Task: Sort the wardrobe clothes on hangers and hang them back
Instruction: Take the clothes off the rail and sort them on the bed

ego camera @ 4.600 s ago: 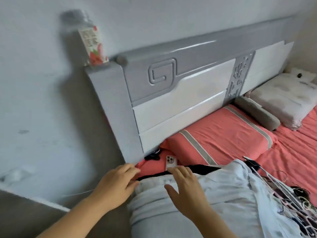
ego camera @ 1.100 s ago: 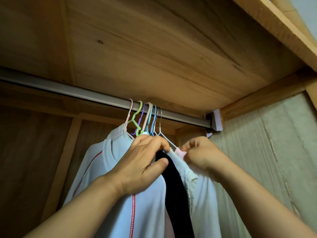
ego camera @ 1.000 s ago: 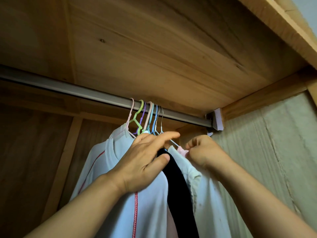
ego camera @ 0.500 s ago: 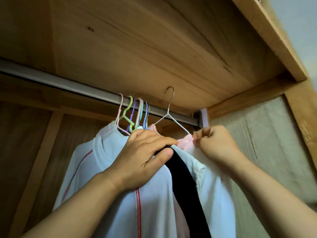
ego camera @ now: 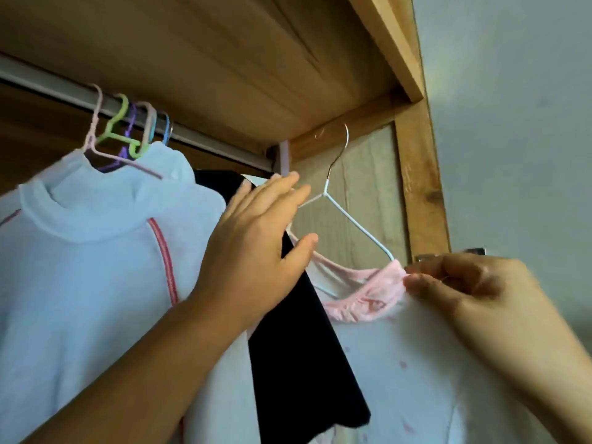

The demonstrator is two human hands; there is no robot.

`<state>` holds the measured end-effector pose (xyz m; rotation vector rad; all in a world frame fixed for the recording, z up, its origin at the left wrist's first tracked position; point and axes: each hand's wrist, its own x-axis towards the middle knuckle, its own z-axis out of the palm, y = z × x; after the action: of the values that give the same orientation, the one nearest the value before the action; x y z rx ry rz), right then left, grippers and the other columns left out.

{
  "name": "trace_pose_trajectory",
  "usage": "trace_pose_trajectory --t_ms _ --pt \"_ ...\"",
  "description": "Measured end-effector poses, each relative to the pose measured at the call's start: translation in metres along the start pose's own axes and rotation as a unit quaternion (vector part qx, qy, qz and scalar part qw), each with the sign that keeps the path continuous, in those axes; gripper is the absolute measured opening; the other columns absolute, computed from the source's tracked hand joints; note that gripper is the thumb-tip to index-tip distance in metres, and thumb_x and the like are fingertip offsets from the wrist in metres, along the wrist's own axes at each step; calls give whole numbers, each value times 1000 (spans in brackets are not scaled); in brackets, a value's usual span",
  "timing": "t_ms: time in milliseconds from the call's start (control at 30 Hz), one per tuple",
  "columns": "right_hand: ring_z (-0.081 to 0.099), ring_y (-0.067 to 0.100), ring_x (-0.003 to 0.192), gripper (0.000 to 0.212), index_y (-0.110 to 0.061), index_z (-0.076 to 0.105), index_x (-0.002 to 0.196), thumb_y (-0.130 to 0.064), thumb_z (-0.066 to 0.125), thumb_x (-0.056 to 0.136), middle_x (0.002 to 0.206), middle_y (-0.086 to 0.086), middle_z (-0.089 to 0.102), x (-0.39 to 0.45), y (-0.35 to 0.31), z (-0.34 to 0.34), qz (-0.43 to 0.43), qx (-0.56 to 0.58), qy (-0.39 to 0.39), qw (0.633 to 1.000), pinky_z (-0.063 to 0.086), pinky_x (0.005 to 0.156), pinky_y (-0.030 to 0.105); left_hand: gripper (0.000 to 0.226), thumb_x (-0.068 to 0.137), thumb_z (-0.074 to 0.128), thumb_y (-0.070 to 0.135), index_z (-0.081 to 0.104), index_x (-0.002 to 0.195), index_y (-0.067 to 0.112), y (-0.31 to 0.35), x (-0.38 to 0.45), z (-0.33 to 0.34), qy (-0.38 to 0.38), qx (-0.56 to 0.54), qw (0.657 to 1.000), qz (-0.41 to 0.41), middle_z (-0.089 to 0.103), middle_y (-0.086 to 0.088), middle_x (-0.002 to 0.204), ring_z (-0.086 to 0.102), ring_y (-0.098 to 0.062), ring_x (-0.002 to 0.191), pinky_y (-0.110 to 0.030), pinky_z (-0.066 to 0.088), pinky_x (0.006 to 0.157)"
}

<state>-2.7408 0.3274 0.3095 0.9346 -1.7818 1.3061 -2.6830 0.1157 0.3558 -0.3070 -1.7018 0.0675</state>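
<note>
A white wire hanger (ego camera: 346,216) with a metal hook is off the rail and out in front of the wardrobe's right post. It carries a white top with a pink collar (ego camera: 365,302). My right hand (ego camera: 464,290) pinches the collar and hanger at its right shoulder. My left hand (ego camera: 256,248) is flat with straight fingers against a black garment (ego camera: 301,363) and the hanger's left arm. A light blue top with a red stripe (ego camera: 96,257) hangs on the metal rail (ego camera: 198,139) among several coloured hangers (ego camera: 128,129).
The wooden wardrobe top (ego camera: 208,59) is close above the rail. The right post (ego camera: 419,187) and a cardboard-like side panel (ego camera: 362,187) stand just behind the wire hanger. A pale wall (ego camera: 512,123) lies to the right.
The wire hanger with the pink-collared top has come off the rail and moved right and outward. My left hand has opened from gripping the clothes to lying flat on them.
</note>
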Motion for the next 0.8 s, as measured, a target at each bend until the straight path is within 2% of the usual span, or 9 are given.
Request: trace_pose_trajectory --t_ms 67,200,267,333,400,467,533,633,800 --pt "61 8 67 13 -27 74 65 -19 73 76 59 -7 67 -29 9 -17 22 -25 -4 999 42 56 16 56 84 54 34 49 136 15 27 -11 15 -28 -81 996 -17 45 3 143 37 -5 128 -9 22 104" --pt "61 7 71 7 -50 66 78 -43 68 77 64 -13 67 -90 23 -48 62 -59 -32 996 44 63 20 72 87 65 28 28 147 15 84 -40 41 -94 -218 966 -99 37 6 144 26 11 125 8 13 96" --pt "63 4 73 10 -57 61 83 -54 61 74 68 -22 66 -125 25 -65 93 -85 -43 991 47 63 21 82 85 65 40 19 150 18 107 -62 52 -127 -256 947 -144 36 5 147 26 8 128 4 14 99" --pt "64 3 70 14 -62 55 87 -58 56 74 68 -27 65 -162 26 -80 124 -117 -63 983 49 61 22 78 82 56 54 28 147 21 127 -86 60 -157 -277 932 -175 54 8 132 43 -9 128 -18 28 109" --pt "61 2 70 14 -62 53 87 -55 55 75 67 -27 63 -196 28 -92 156 -137 -62 976 48 61 19 55 83 44 56 55 125 22 140 -114 67 -182 -295 923 -169 64 17 92 62 -15 100 -36 47 95" --pt "58 6 65 9 -58 54 87 -52 53 80 63 -26 60 -226 29 -106 172 -157 -76 970 45 60 20 38 86 39 52 60 89 21 157 -142 71 -203 -344 899 -180 57 3 66 60 -12 68 -30 50 67" --pt "57 8 72 10 -54 53 90 -57 46 84 64 -22 58 -252 25 -118 205 -196 -128 950 42 63 18 36 87 36 50 54 74 21 174 -170 72 -215 -381 876 -201 54 0 64 52 -12 56 -19 40 53" --pt "54 1 96 31 -46 54 105 -63 41 83 94 -21 60 -285 19 -147 239 -257 -200 915 40 75 14 40 85 36 53 53 71 20 209 -208 70 -245 -423 837 -245 50 8 56 47 -5 52 -10 33 49" --pt "53 -3 85 35 -44 61 108 -62 53 79 93 -28 56 -326 13 -179 316 -288 -230 874 42 74 14 43 91 37 56 51 72 21 268 -245 57 -256 -465 823 -201 45 12 55 39 -1 49 -13 30 48"
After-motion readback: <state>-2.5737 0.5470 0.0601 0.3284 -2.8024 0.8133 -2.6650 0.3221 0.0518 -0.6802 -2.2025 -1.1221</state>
